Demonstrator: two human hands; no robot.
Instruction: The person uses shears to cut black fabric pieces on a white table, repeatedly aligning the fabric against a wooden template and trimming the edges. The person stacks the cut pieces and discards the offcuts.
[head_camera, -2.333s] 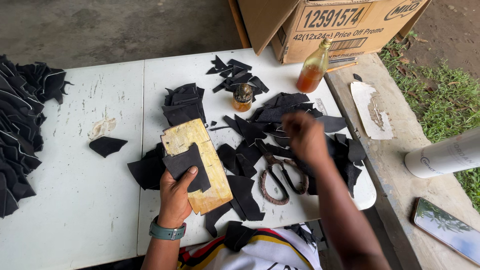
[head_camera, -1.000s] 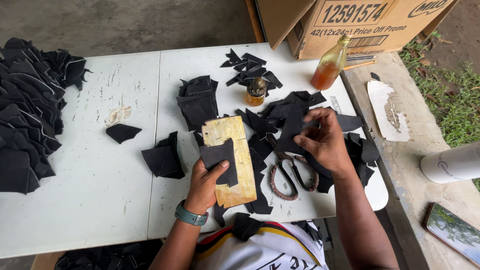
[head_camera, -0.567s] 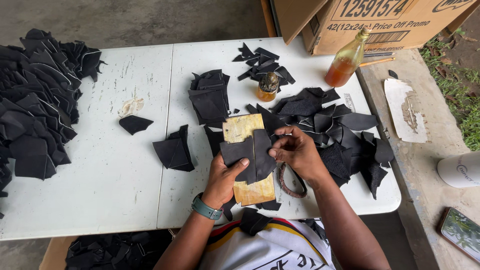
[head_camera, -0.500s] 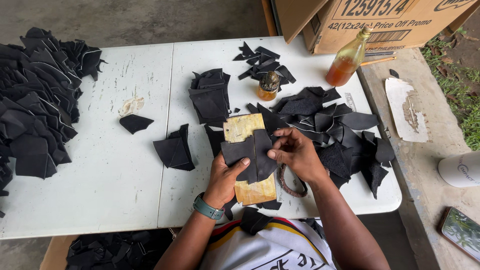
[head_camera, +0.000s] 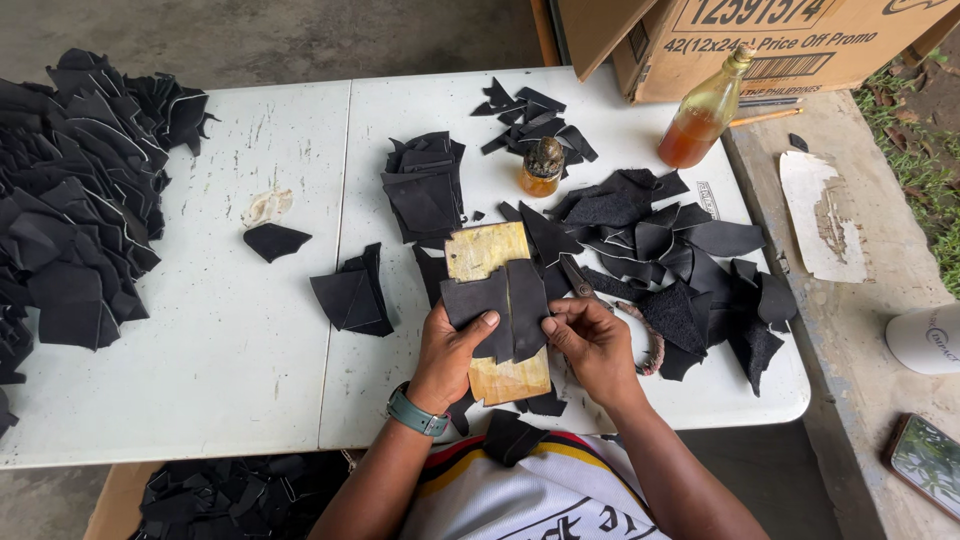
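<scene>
A yellowish wooden board (head_camera: 487, 252) lies on the white table (head_camera: 240, 370) in front of me. Two black leather pieces (head_camera: 500, 305) lie side by side across the board. My left hand (head_camera: 452, 342) presses the left piece with thumb and fingers. My right hand (head_camera: 590, 340) pinches the edge of the right piece. Scissors (head_camera: 640, 335) lie just right of my right hand, mostly hidden by it. A loose heap of black leather scraps (head_camera: 680, 260) spreads to the right of the board.
A big pile of black pieces (head_camera: 70, 200) fills the table's left end. Smaller stacks (head_camera: 425, 190) (head_camera: 352, 295), a small glue jar (head_camera: 543, 165), an amber bottle (head_camera: 705, 110) and a cardboard box (head_camera: 760, 40) stand farther back. A phone (head_camera: 925, 460) lies on the concrete ledge at right.
My right hand picked a black piece from the right heap and brought it onto the board beside the piece under my left hand. The view shifted rightward over the table.
</scene>
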